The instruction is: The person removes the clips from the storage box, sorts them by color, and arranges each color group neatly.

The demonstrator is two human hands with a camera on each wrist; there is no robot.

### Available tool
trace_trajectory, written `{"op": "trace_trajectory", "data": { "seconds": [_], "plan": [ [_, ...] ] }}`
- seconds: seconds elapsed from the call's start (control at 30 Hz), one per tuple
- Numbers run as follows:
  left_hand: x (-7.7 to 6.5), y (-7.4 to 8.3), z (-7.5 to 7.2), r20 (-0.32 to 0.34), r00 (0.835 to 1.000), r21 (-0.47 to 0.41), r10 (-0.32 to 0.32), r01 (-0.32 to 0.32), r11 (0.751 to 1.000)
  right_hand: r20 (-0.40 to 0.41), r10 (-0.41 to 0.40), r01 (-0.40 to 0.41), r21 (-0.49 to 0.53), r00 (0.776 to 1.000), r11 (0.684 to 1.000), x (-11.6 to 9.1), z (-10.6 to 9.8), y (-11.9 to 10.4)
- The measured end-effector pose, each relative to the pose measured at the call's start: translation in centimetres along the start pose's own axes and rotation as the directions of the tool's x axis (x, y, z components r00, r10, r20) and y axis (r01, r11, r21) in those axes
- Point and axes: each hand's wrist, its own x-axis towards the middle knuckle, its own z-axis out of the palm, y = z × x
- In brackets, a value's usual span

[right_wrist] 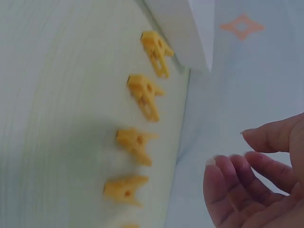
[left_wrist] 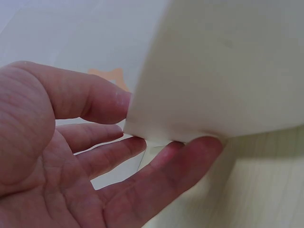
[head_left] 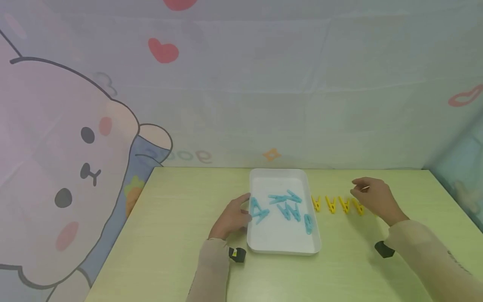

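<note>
My left hand (head_left: 231, 216) is at the left side of a white tray (head_left: 279, 247). Its thumb and fingers hold the tray's edge, seen close up in the left wrist view, where the tray wall (left_wrist: 223, 66) covers part of the fingertips. Several light blue clothespins (head_left: 294, 212) lie scattered inside the tray. To the tray's right, several yellow clothespins (head_left: 344, 204) form a row on the table. Above the row's right end hovers my right hand (head_left: 375, 199), its fingers loosely bent, with nothing between thumb and fingertips. In the right wrist view the yellow clothespins (right_wrist: 142, 97) lie apart from it.
The pale wooden table (head_left: 181, 218) extends to both sides of the tray. Behind it hangs a printed curtain (head_left: 241, 92) with hearts and a cartoon animal. A dark wrist device (head_left: 384, 249) sits at my right sleeve, another (head_left: 237, 254) at the left.
</note>
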Motion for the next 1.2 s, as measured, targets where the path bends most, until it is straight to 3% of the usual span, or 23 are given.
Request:
{"op": "trace_trajectory", "data": {
  "seconds": [0.1, 0.37, 0.63, 0.87, 1.03, 1.2],
  "plan": [
    [0.0, 0.1, 0.0, 0.003, 1.000, -0.002, -0.004, 0.004, 1.000, -0.004, -0.051, 0.051, -0.027, 0.999, 0.998, 0.3, 1.0, -1.3],
    [0.0, 0.2, 0.1, 0.002, 1.000, 0.009, -0.010, 0.010, 1.000, 0.069, -0.109, 0.106, 0.048, 0.992, 0.993, 1.2, 3.9, -4.9],
    [0.0, 0.0, 0.2, 0.001, 1.000, 0.005, -0.006, 0.006, 1.000, 0.144, -0.207, 0.197, 0.085, 0.968, 0.977, 1.7, 6.7, -7.7],
    [-0.1, 0.0, 0.2, -0.004, 1.000, 0.006, -0.011, 0.011, 1.000, 0.218, -0.300, 0.301, 0.030, 0.929, 0.953, 2.3, 8.7, -10.0],
    [-0.2, 0.1, 0.1, -0.011, 1.000, 0.014, 0.003, -0.002, 1.000, 0.324, -0.314, 0.341, -0.027, 0.892, 0.940, 2.8, 9.9, -11.2],
    [-0.3, 0.2, 0.0, -0.015, 1.000, 0.014, 0.007, -0.007, 1.000, 0.378, -0.354, 0.393, -0.028, 0.856, 0.919, 3.1, 11.0, -12.4]
  ]
}}
